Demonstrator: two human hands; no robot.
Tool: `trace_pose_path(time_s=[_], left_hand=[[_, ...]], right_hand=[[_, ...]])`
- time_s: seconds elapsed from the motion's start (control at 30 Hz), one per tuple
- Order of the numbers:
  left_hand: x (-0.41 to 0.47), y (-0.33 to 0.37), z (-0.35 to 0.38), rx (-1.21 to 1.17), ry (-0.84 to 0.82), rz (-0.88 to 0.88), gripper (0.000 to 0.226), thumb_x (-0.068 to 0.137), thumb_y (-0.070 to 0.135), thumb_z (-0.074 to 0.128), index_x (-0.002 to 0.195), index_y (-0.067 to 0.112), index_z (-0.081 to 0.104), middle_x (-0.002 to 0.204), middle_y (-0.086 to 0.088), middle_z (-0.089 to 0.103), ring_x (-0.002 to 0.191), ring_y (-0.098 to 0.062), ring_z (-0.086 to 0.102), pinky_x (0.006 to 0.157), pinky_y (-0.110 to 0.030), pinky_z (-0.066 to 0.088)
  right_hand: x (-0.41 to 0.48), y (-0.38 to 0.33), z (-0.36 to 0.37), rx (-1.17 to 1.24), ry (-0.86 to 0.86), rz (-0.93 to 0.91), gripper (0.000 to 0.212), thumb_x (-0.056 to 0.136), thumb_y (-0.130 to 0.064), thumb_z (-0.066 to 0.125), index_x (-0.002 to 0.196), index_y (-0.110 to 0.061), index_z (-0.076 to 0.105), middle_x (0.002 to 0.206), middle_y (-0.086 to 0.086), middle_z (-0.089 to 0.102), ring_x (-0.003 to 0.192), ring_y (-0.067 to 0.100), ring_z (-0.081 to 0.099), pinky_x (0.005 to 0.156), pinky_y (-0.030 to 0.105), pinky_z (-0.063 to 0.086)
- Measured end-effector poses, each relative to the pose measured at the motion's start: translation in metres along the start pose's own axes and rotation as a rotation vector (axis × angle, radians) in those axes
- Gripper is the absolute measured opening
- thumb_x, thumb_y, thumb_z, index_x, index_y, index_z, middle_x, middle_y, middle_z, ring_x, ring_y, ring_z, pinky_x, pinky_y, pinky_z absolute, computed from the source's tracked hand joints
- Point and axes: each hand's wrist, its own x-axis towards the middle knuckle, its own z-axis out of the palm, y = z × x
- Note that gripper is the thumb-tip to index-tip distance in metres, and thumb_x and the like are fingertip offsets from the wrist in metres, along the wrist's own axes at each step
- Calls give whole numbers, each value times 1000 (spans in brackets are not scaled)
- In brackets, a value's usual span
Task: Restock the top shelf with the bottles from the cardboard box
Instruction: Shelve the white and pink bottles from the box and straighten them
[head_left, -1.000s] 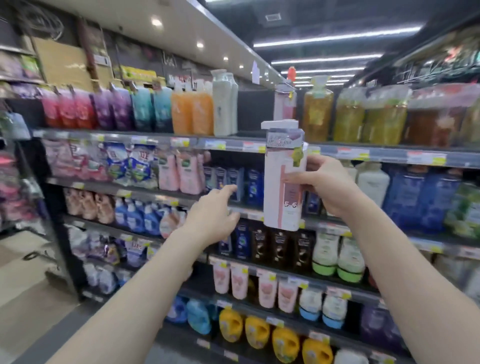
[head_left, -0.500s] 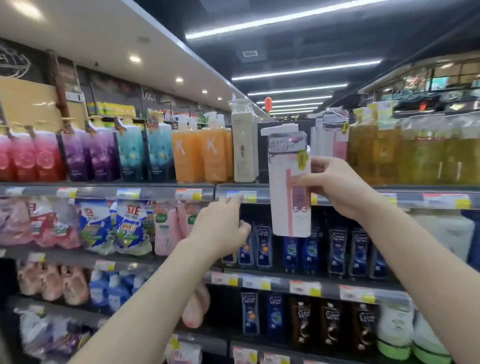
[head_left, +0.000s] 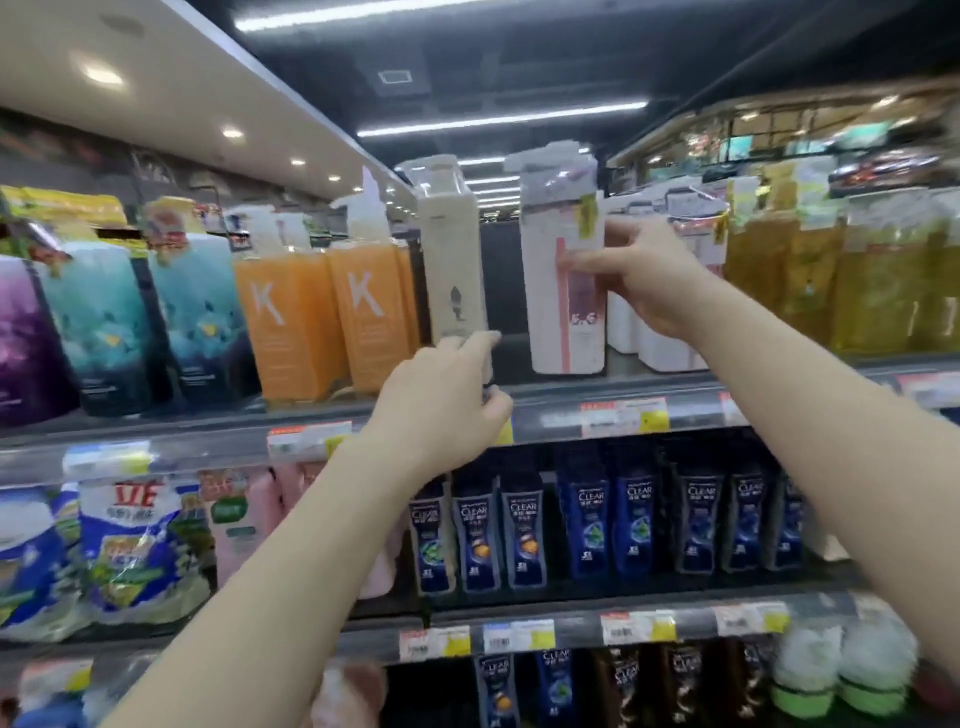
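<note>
My right hand (head_left: 644, 280) grips a tall white and pink pump bottle (head_left: 550, 312) by its right side, holding it upright with its base at the top shelf (head_left: 691, 387). Whether the base rests on the shelf I cannot tell. My left hand (head_left: 447, 410) reaches up at the shelf's front edge, fingers loosely curled at the foot of a cream bottle (head_left: 452, 260); it does not clearly grip it. A dark gap lies between the cream bottle and the held bottle. The cardboard box is out of view.
Orange bottles marked K (head_left: 291, 317), teal and purple pouches (head_left: 98, 322) fill the top shelf to the left. More white and pink bottles (head_left: 670, 332) and amber bottles (head_left: 852, 286) stand to the right. Blue shampoo bottles (head_left: 592, 525) line the shelf below.
My right hand has lifted the white and pink bottle up from in front of the lower shelves into the gap on the top shelf. My left hand rose to the shelf edge. My view tilted upward.
</note>
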Motion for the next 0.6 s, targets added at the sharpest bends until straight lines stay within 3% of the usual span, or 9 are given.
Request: trace_pose_path(time_s=[0.13, 0.3, 0.47, 0.6], left_hand=[[14, -11, 11, -13, 50, 83, 60, 98, 35, 52, 156, 25, 41, 145, -3, 58, 123, -28, 59, 93, -43, 54], [32, -21, 17, 12, 129, 93, 58, 99, 34, 49, 155, 23, 41, 134, -3, 62, 108, -27, 62, 80, -38, 51], [36, -17, 26, -31, 92, 72, 57, 98, 35, 50, 153, 23, 42, 136, -5, 62, 116, -29, 62, 88, -43, 53], [37, -6, 30, -89, 90, 16, 55, 100, 35, 50, 153, 24, 43, 140, -2, 60, 122, -26, 59, 90, -39, 51]], right_hand=[[19, 27, 1, -30, 1, 70, 34, 90, -7, 75, 123, -9, 69, 113, 5, 79, 106, 23, 75, 98, 46, 57], [29, 50, 4, 84, 34, 143, 25, 98, -14, 68, 122, -11, 70, 115, 6, 78, 114, 28, 71, 91, 40, 55], [22, 45, -3, -73, -116, 243, 33, 101, -36, 63, 133, -27, 64, 123, 3, 74, 113, 22, 70, 104, 44, 51], [10, 49, -4, -172, -128, 242, 52, 96, -27, 72, 144, -35, 54, 122, -1, 71, 105, 12, 71, 78, 27, 57]])
